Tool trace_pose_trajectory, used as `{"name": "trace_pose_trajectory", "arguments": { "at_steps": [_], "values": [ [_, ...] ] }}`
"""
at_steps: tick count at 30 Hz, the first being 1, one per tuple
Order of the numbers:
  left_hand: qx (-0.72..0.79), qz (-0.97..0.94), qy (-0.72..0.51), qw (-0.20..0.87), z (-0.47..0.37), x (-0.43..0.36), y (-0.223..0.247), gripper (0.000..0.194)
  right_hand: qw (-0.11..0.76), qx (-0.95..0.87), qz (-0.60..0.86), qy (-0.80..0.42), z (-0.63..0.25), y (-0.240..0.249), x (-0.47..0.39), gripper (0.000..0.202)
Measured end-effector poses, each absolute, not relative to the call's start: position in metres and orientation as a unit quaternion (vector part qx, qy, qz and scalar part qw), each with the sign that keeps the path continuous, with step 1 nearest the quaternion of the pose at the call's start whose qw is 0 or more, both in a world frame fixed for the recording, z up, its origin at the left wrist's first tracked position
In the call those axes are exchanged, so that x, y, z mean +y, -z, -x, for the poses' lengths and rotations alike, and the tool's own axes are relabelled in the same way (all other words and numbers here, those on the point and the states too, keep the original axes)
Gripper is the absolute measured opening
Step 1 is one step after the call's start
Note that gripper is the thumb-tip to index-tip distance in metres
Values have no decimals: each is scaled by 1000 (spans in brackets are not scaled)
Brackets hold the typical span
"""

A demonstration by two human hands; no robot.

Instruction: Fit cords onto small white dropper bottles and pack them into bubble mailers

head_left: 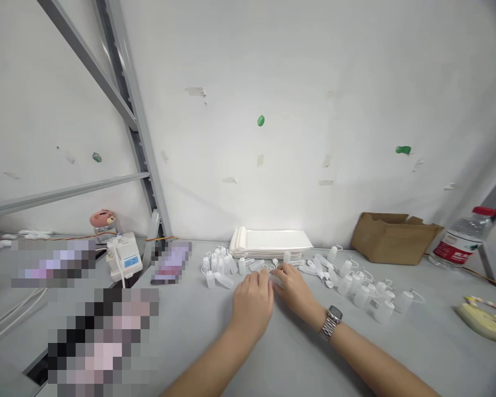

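Observation:
My left hand (253, 303) and my right hand (295, 289) meet at the middle of the grey table, fingertips close together. The fingers of both are bent inward; whatever they hold is hidden behind them. Small translucent squeeze bottles with tethered caps (220, 266) stand clustered beyond my left hand, one of them lying on its side. Past my right fingers lie loose empty bottles and caps (320, 267). Farther right, more capped bottles (361, 296) stand in a loose group. A silver watch (331, 321) is on my right wrist.
A stack of flat white sheets or trays (279, 241) lies against the wall. An open brown cardboard box (391, 242) and a red-capped water bottle (458, 242) stand at the right, near a yellow beaded item (485, 320). At left is a white power strip (124, 256).

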State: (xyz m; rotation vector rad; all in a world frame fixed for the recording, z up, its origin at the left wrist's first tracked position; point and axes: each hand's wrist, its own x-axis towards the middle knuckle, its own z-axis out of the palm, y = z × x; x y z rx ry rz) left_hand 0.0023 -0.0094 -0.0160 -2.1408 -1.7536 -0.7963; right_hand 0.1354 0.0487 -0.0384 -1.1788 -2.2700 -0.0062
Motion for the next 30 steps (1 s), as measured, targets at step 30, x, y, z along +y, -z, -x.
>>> {"name": "trace_pose_trajectory", "arguments": {
  "at_steps": [30],
  "values": [
    [-392,434,570,-578,4,8,17,35,409,-542,337,-652,-149,20,32,33]
  ]
}}
